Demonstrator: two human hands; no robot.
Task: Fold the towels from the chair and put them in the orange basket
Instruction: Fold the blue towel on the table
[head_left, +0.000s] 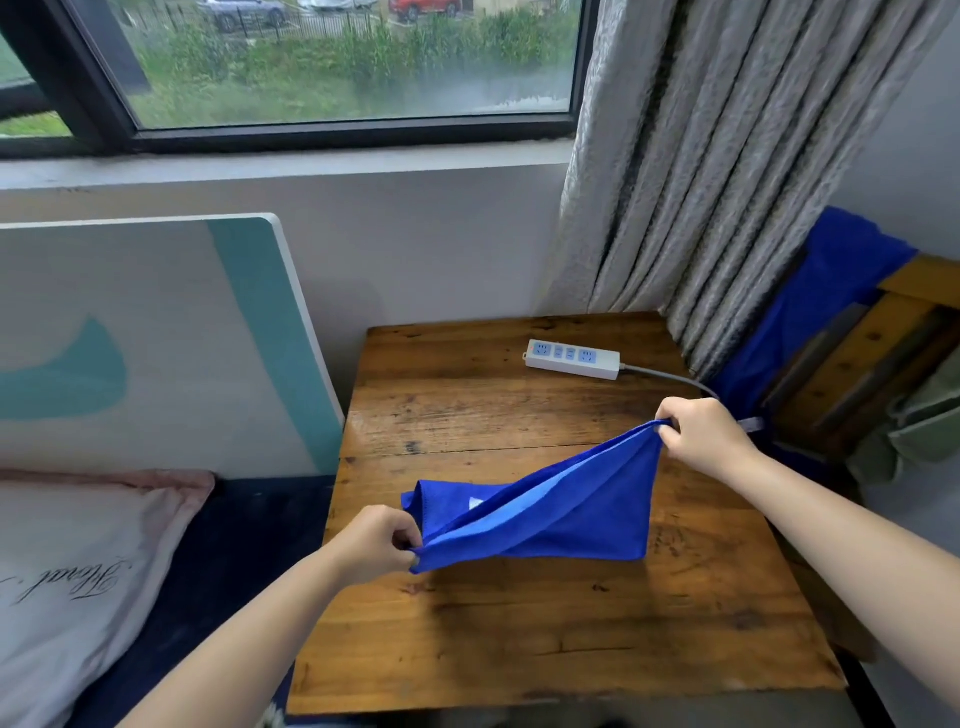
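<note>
Now my left hand (376, 543) pinches one corner of the blue towel (571, 512) and my right hand (698, 439) pinches another, higher up. It hangs just over the wooden desk (519, 639). More blue cloth (826, 291) lies on the chair (883, 358) at the right.

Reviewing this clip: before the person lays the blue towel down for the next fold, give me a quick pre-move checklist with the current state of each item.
1. Left hand pinching a corner of the blue towel: ok.
2. Right hand pinching the opposite corner: ok.
3. Towel already doubled over: ok.
4. Bare wooden table below the towel: ok.
5. Power strip apart from the towel: ok.
6. Orange basket in view: not ok.
</note>
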